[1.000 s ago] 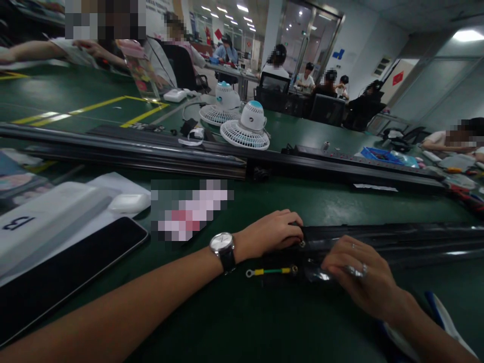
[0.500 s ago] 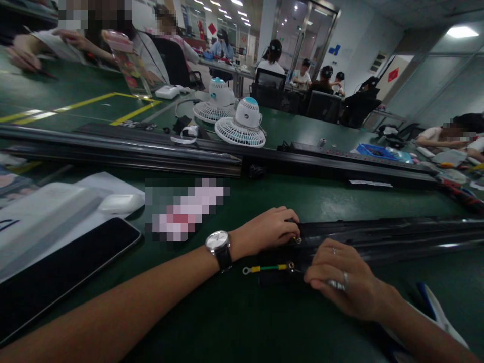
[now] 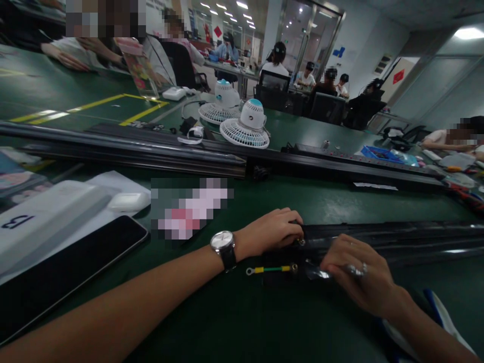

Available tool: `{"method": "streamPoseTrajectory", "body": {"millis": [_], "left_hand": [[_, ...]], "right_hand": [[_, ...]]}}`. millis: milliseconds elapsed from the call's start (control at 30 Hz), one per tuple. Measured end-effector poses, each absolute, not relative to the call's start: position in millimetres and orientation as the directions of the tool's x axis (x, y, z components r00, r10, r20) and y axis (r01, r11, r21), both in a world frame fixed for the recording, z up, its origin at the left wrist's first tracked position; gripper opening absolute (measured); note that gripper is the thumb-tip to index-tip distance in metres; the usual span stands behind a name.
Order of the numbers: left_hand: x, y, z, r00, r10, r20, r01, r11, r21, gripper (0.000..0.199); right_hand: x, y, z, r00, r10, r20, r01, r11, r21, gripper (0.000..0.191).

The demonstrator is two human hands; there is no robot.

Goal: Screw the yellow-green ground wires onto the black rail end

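Note:
My left hand [image 3: 274, 232], with a watch [image 3: 223, 247] on the wrist, lies on the left end of a long black bar [image 3: 393, 237] wrapped in shiny film; its curled fingers grip that end. My right hand [image 3: 359, 275] is closed in a pinch on clear film [image 3: 317, 272] at the bar's near side. Left of the film lies a short green and yellow wire [image 3: 270, 269] with ring terminals, one of them over a dark piece at the bar's end.
Another long black bar [image 3: 212, 164] crosses the table behind. Two white fans [image 3: 251, 121] stand beyond it. A black tablet-like slab [image 3: 75, 267] and a white box [image 3: 45, 206] lie at left. A blue and white tool [image 3: 442, 312] is at lower right. Several people sit farther back.
My right hand has moved right, away from the wire's terminal, and film now shows stretched from its fingers. My left hand keeps its place on the bar. The view has shifted slightly.

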State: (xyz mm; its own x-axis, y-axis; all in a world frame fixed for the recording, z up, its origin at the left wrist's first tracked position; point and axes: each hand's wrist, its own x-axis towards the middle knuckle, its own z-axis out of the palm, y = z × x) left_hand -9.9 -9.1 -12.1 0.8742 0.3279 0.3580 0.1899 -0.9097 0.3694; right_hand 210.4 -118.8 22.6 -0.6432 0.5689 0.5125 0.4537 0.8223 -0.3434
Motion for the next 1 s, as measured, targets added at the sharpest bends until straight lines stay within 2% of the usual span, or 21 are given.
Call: {"method": "streamPoseTrajectory", "body": {"millis": [133, 233, 300, 433, 600, 800, 867, 1000], "left_hand": [[-10, -10, -10, 0.875, 0.338, 0.346, 0.206, -0.907, 0.366, 0.015], [-10, -9, -10, 0.882, 0.326, 0.341, 0.194, -0.91, 0.367, 0.016], [-10, -8, -11, 0.886, 0.317, 0.338, 0.187, -0.912, 0.366, 0.017], [-8, -7, -14, 0.879, 0.33, 0.344, 0.196, -0.908, 0.37, 0.016], [-9, -7, -14, 0.873, 0.338, 0.352, 0.196, -0.903, 0.381, 0.017], [-10, -7, -13, 0.859, 0.343, 0.381, 0.167, -0.89, 0.424, 0.019], [-12, -9, -4, 0.838, 0.364, 0.407, 0.157, -0.875, 0.459, 0.021], [-15, -19, 27, 0.83, 0.354, 0.431, 0.143, -0.882, 0.449, 0.017]], "right_hand": [[208, -122, 22, -0.72, 0.516, 0.464, 0.396, 0.855, -0.336, 0.009], [210, -123, 25, -0.644, 0.568, 0.512, 0.466, 0.822, -0.326, 0.011], [210, -124, 27, -0.634, 0.561, 0.532, 0.449, 0.827, -0.338, 0.011], [206, -125, 26, -0.739, 0.488, 0.464, 0.365, 0.87, -0.333, 0.008], [215, -119, 27, -0.6, 0.594, 0.537, 0.479, 0.803, -0.354, 0.012], [218, -121, 30, -0.64, 0.539, 0.547, 0.415, 0.842, -0.344, 0.011], [223, -120, 31, -0.516, 0.62, 0.59, 0.488, 0.78, -0.392, 0.011], [237, -111, 33, -0.112, 0.784, 0.61, 0.682, 0.507, -0.527, 0.016]]}}
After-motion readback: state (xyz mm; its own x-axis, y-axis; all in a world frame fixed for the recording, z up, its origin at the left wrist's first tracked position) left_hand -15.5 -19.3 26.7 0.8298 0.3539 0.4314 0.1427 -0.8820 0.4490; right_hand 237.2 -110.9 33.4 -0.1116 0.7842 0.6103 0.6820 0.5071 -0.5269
